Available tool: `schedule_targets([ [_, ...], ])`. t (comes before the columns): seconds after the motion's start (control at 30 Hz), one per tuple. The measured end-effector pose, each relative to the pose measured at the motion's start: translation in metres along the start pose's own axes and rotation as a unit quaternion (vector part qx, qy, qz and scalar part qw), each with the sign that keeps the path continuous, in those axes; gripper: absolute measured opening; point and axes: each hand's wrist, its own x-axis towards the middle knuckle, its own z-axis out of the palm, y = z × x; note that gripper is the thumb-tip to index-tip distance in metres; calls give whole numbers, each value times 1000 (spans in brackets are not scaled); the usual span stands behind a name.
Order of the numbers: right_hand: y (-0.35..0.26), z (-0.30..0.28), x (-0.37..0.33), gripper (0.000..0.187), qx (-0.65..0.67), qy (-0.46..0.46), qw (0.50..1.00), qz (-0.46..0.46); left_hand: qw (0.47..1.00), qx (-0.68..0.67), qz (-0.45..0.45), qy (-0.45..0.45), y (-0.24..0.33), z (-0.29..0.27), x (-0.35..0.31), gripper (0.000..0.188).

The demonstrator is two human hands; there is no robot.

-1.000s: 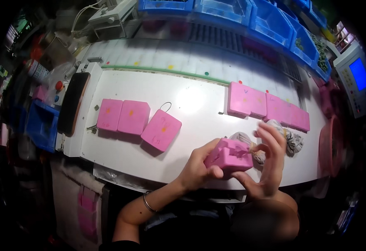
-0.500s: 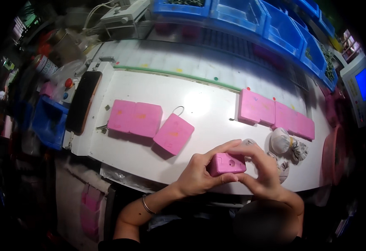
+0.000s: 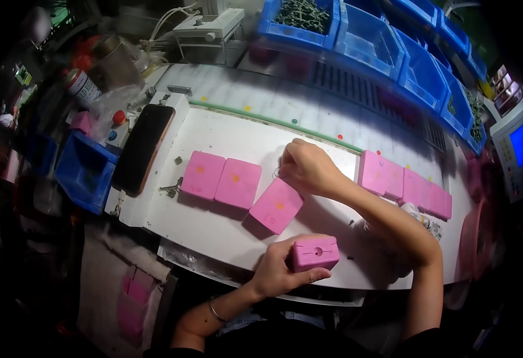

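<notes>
Left hand (image 3: 271,271) grasps a pink, rubbery-looking rectangular block (image 3: 316,253) around its body, nearer the wearer than the tilted pink block (image 3: 277,206) on the white bench (image 3: 243,131). Right hand (image 3: 306,167) curls at that tilted block's far edge (whether pinching anything, I cannot tell). Held block seems light, firm, slightly yielding; best gripped by its sides, clear of the holed end.

At left a phone (image 3: 144,149) lies near a blue bin (image 3: 73,156), with what seems a can (image 3: 83,88) beyond, while a screen (image 3: 519,144) glows blue at far right.
</notes>
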Motion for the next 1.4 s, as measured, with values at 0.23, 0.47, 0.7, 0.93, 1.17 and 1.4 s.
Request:
schedule_targets([
  [0.23, -31, -48, -81, 12, 141, 97, 985, 29, 979, 80, 159, 102, 8, 9, 7, 61],
  [0.47, -52, -71, -141, 15, 100, 114, 987, 57, 971, 131, 197, 19, 14, 23, 22, 60],
  [0.7, -44, -73, -170, 24, 632, 85, 753, 165, 955, 217, 198, 23, 7, 48, 22, 59],
  [0.93, -41, -64, -174, 45, 82, 232, 967, -59, 965, 174, 149, -123, 25, 51, 21, 56],
  [1.17, -24, -55, -196, 22, 536, 212, 815, 47, 998, 1, -65, -24, 18, 46, 13, 64],
  [1.4, -55, -66, -192, 42, 523, 84, 838, 134, 994, 62, -72, -47, 32, 33, 13, 56],
])
